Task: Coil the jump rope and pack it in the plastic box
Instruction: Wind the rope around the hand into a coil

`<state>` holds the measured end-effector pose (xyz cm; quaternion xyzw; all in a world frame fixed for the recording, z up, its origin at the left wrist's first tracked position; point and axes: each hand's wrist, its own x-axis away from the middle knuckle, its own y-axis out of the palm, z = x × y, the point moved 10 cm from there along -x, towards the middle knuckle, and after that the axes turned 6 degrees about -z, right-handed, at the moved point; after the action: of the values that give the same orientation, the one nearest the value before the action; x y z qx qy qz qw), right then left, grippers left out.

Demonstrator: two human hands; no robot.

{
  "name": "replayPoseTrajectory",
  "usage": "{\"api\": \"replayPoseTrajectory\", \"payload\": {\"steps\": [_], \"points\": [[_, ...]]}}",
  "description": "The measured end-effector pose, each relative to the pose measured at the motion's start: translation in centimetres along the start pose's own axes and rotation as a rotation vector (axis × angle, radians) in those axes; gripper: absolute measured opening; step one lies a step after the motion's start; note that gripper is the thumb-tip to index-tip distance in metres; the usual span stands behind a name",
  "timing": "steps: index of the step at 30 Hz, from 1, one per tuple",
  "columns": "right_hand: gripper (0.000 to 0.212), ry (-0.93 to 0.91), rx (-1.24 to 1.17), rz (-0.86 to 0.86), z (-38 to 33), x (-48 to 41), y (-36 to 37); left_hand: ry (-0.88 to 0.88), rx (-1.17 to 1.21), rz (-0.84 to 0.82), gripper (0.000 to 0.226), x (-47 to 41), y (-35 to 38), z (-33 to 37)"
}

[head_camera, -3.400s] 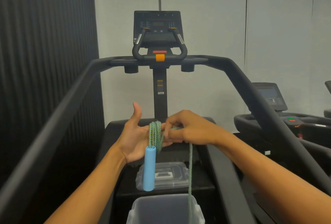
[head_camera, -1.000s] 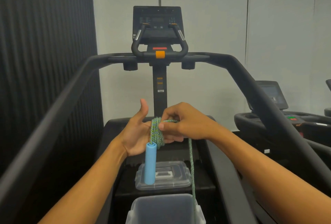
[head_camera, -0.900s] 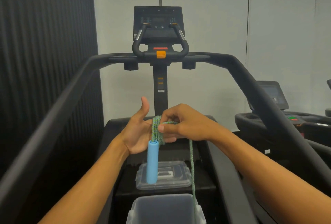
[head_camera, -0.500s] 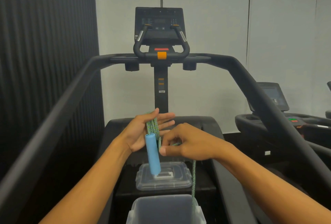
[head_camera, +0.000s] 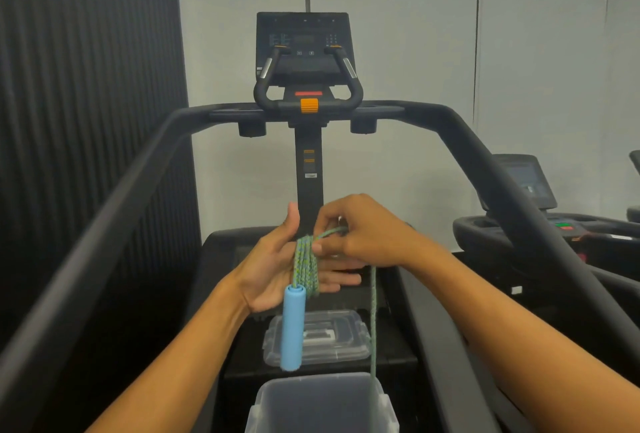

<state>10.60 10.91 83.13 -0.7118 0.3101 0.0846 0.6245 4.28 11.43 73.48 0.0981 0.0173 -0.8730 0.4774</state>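
A clear plastic lid (head_camera: 317, 337) lies beyond the open translucent plastic box (head_camera: 322, 405). The left hand (head_camera: 277, 263), flat and open, carries coils of green braided jump rope (head_camera: 304, 264); its light-blue foam handle (head_camera: 292, 327) hangs vertically. The right hand (head_camera: 360, 232) pinches the rope.

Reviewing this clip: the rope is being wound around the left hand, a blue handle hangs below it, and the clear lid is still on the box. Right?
Not quite. The head view shows the lid lying apart, beyond the open box. The rest holds: the rope wraps the left hand, fed by the right hand, with the blue handle hanging below.
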Motion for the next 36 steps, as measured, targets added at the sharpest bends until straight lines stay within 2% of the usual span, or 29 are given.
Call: {"api": "replayPoseTrajectory", "payload": {"steps": [5,9,11,12,15,21,24,27,29,33,36], "points": [[0.021,0.022,-0.174,0.034,1.9,-1.3,-1.3,-0.046,0.045,-0.136,0.103,0.4,1.4,-0.5],[0.012,0.011,-0.434,0.028,3.6,-1.7,-0.4,-0.012,0.051,-0.167,0.073,0.7,2.5,0.3],[0.01,0.013,-0.539,0.035,4.3,-1.7,0.2,0.0,-0.045,-0.144,0.052,0.6,2.6,0.8],[0.009,0.016,-0.578,0.045,4.6,-1.7,0.5,-0.005,-0.105,-0.124,0.05,0.6,2.5,0.9],[0.006,0.023,-0.69,0.077,5.2,-1.6,1.0,-0.016,-0.154,-0.107,0.061,0.4,2.4,0.7],[0.01,0.08,-0.903,0.047,6.2,-1.2,2.9,0.057,-0.06,-0.165,0.058,0.3,3.0,1.5],[0.022,0.104,-1.009,0.029,6.7,-0.6,4.5,0.063,0.087,-0.22,0.074,0.1,3.4,1.7],[0.033,0.118,-1.1,0.033,6.3,0.0,5.9,0.132,0.097,-0.241,0.101,-0.2,3.3,2.6],[0.036,0.175,-1.098,0.07,6.7,0.3,6.9,0.17,0.09,-0.229,0.115,-0.4,3.2,3.2],[0.041,0.212,-1.036,0.05,7.5,0.8,9.4,0.214,0.138,-0.192,0.126,-0.6,2.3,4.2],[0.03,0.21,-0.946,-0.023,7.1,1.8,11.3,0.222,0.118,-0.139,0.126,-0.6,1.0,4.7]]}}
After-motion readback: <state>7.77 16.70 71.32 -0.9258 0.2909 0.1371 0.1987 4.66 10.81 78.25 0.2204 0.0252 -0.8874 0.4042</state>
